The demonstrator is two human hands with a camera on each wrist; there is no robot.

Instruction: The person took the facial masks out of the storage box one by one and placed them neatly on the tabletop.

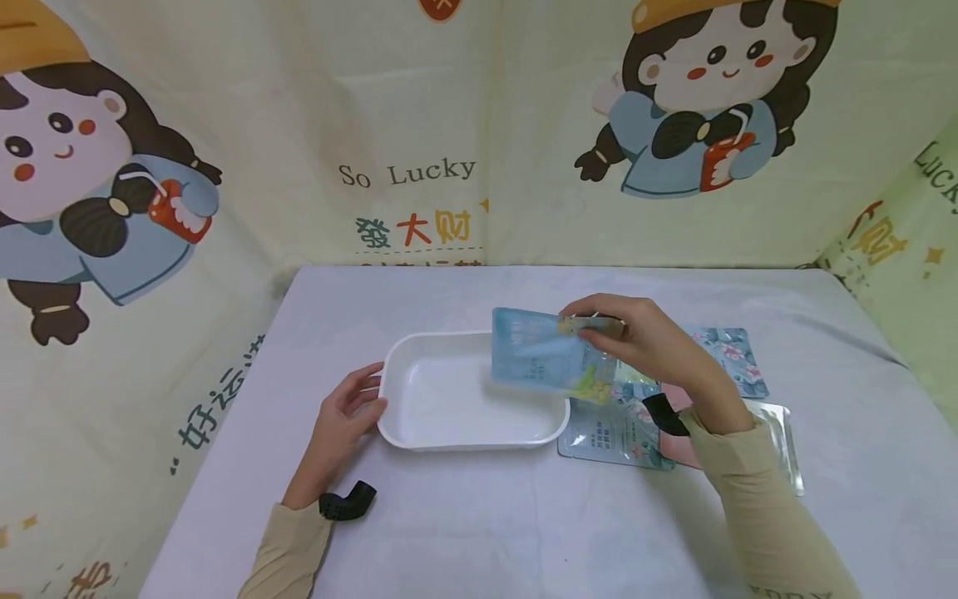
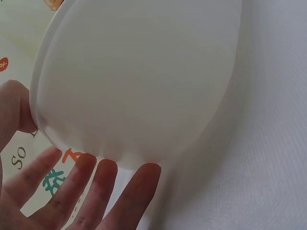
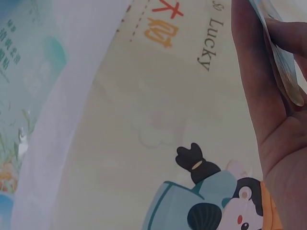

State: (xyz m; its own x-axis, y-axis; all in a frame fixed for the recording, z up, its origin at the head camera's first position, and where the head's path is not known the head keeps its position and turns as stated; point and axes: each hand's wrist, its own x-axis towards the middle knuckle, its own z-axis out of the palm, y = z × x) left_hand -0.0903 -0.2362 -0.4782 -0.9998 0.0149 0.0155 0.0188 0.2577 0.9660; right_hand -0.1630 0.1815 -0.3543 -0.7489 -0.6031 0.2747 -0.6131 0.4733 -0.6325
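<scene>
A light blue sheet mask packet [image 1: 535, 349] is pinched by one end between the thumb and fingers of my right hand [image 1: 636, 333]. It hangs over the right end of a white oblong tray [image 1: 441, 403]. In the right wrist view, the packet [image 3: 277, 52] shows nearly edge-on in the right hand [image 3: 283, 139]. My left hand [image 1: 344, 416] rests against the tray's left end. Up close in the left wrist view, that hand's spread, fairly straight fingers [image 2: 129, 196] touch the tray's outer wall [image 2: 139, 86], with the thumb at its rim.
Several more packets lie overlapped right of the tray: a blue floral one [image 1: 726, 358], a grey-blue one [image 1: 614, 437], a pink one [image 1: 677, 449] and a silver one [image 1: 782, 437]. The right forearm partly covers them. A white cloth [image 1: 464, 524] covers the table; a printed curtain [image 1: 412, 100] hangs behind.
</scene>
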